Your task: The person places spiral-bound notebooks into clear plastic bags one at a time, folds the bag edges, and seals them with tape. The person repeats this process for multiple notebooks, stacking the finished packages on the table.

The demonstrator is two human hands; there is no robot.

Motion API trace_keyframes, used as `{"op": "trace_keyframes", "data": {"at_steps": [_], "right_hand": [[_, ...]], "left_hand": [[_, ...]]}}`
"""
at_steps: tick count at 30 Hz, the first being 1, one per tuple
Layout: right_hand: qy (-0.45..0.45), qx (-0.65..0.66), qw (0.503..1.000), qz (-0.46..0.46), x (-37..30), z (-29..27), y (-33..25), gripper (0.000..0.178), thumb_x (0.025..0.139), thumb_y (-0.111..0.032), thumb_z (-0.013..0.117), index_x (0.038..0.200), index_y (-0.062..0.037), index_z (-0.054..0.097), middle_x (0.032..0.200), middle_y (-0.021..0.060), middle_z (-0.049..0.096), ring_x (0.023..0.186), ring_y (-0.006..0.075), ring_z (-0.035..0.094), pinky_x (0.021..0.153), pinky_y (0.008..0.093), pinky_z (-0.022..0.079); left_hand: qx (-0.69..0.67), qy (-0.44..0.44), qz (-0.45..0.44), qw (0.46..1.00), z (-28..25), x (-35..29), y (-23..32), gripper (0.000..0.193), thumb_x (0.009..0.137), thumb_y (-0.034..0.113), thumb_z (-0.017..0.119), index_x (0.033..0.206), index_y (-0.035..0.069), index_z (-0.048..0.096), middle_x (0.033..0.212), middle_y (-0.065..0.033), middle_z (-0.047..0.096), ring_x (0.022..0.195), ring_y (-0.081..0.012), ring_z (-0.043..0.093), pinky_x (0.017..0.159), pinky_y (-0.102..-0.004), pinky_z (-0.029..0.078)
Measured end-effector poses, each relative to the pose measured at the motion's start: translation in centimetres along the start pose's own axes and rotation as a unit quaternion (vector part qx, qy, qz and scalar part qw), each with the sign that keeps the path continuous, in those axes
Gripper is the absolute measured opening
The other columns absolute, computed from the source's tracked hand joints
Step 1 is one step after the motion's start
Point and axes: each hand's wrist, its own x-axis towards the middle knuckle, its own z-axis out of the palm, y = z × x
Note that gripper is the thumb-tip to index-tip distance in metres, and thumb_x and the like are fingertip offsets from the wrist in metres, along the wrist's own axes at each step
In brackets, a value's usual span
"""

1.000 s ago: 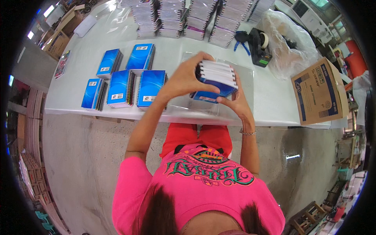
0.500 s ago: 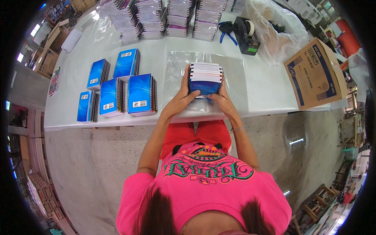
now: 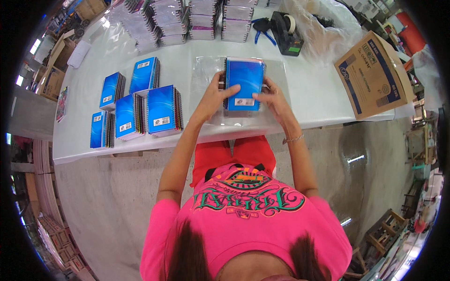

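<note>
A stack of blue spiral notebooks (image 3: 244,77) lies between my hands, its top cover and white label facing up. My left hand (image 3: 218,96) grips the stack's left side, thumb on the cover. On the right side, my right hand (image 3: 274,99) holds it with the thumb near the label and the fingers along the edge. Under the stack spreads a clear plastic sheet (image 3: 201,70) on the white-covered table (image 3: 309,93). To the left stand several more stacks of blue spiral notebooks (image 3: 160,107). The undersides of the held notebooks are hidden.
Clear-wrapped notebook piles (image 3: 168,23) line the table's far side. Beside them are blue-handled pliers (image 3: 263,32), a black tape dispenser (image 3: 287,35) and crumpled clear plastic (image 3: 323,37). A cardboard box (image 3: 370,77) stands at the right edge.
The held stack has tipped from showing its page edges to lying with the blue cover up. Both thumbs now rest on that cover.
</note>
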Motion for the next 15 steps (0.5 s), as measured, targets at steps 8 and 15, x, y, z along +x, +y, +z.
{"op": "trace_keyframes", "data": {"at_steps": [8, 15], "right_hand": [[0.022, 0.004, 0.996, 0.088, 1.7, -0.8, -1.3, 0.053, 0.083, -0.016, 0.066, 0.127, 0.0113, 0.051, 0.112, 0.0147, 0.064, 0.099, 0.0201, 0.063, 0.087, 0.0274, 0.048], [0.054, -0.06, 0.993, 0.086, 1.5, 0.1, 0.4, 0.043, 0.086, -0.025, 0.065, 0.117, 0.0033, 0.06, 0.1, 0.0059, 0.067, 0.091, 0.0108, 0.059, 0.08, 0.0242, 0.042]], "left_hand": [[-0.048, -0.016, -0.116, 0.992, -0.1, 3.9, -2.2, 0.083, 0.081, 0.049, 0.072, 0.132, -0.011, 0.045, 0.116, -0.0201, 0.062, 0.103, -0.025, 0.063, 0.088, -0.0355, 0.05], [0.016, 0.061, -0.099, 0.993, 0.3, 3.7, -2.6, 0.075, 0.08, 0.042, 0.073, 0.122, -0.017, 0.054, 0.109, -0.0239, 0.065, 0.095, -0.025, 0.066, 0.086, -0.0326, 0.051]]}}
